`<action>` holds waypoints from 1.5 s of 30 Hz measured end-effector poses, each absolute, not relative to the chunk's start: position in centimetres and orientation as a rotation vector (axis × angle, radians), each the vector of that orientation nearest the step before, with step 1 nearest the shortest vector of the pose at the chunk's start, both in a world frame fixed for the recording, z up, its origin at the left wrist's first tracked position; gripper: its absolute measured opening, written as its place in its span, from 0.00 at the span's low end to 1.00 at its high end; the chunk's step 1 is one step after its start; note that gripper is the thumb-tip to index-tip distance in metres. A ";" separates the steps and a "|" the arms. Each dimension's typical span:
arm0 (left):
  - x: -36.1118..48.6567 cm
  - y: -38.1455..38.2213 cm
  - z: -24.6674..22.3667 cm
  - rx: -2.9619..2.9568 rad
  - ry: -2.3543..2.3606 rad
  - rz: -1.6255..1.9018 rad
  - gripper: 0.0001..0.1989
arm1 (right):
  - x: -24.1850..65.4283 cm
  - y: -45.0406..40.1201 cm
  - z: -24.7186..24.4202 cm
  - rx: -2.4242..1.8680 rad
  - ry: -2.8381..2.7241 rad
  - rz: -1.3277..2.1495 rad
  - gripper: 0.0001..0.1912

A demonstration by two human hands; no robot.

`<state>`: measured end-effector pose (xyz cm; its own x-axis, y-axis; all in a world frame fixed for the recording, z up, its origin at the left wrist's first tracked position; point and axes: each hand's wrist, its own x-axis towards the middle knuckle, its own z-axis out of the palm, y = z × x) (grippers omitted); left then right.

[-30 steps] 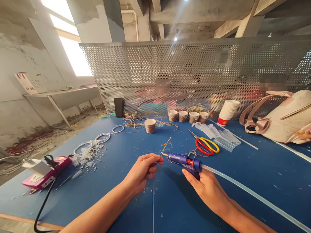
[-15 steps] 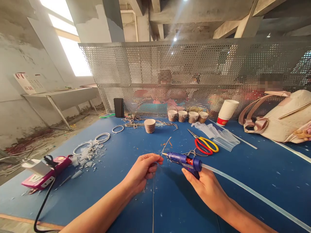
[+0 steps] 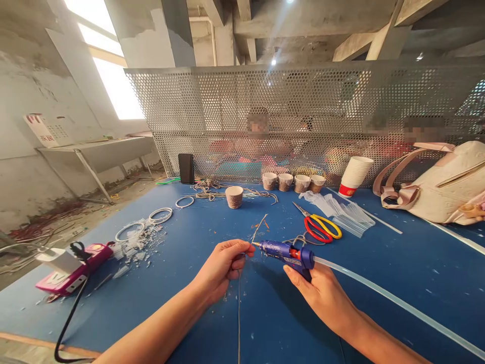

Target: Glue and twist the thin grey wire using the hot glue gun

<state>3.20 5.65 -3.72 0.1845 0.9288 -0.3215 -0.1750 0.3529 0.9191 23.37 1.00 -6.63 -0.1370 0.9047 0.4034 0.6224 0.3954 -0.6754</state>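
Note:
My left hand [image 3: 226, 263] pinches a thin grey cord [image 3: 239, 313]. Part of the cord sticks up past my fingertips, and the rest hangs down toward the near edge. My right hand [image 3: 318, 288] is wrapped round the handle of a blue glue gun [image 3: 286, 253]. The gun's nozzle points left and is at the cord, right beside my left fingertips. A long clear glue stick [image 3: 382, 293] runs out of the gun's back to the lower right. A small brown cup [image 3: 234, 197] with a pale rim stands beyond my left hand.
Scissors [image 3: 322, 227] with red and yellow handles lie right of centre. Several small cups, stacked paper cups [image 3: 355, 176] and a pink bag [image 3: 447, 182] line the back and right. White rings [image 3: 160, 216], glue scraps and a pink power strip [image 3: 76, 270] are left. A perforated screen [image 3: 227, 101] stands behind.

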 end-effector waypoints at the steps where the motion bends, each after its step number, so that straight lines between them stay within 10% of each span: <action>1: 3.2 5.7 -3.7 0.879 1.095 0.937 0.11 | 23.4 1.0 -6.6 -1.314 -1.858 0.458 0.19; 33: 2.7 5.7 -3.7 0.829 1.045 1.023 0.08 | 23.6 1.7 -6.8 -1.427 -1.699 0.659 0.21; 45: 2.2 5.7 -3.9 0.876 1.003 1.079 0.09 | 23.2 5.1 -8.9 -1.604 -2.040 0.144 0.15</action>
<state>2.19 5.71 -3.88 0.1559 0.9648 -0.2119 -0.2814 0.2490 0.9267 23.15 5.15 -8.86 -0.1490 0.9279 0.3417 0.8707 0.2869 -0.3994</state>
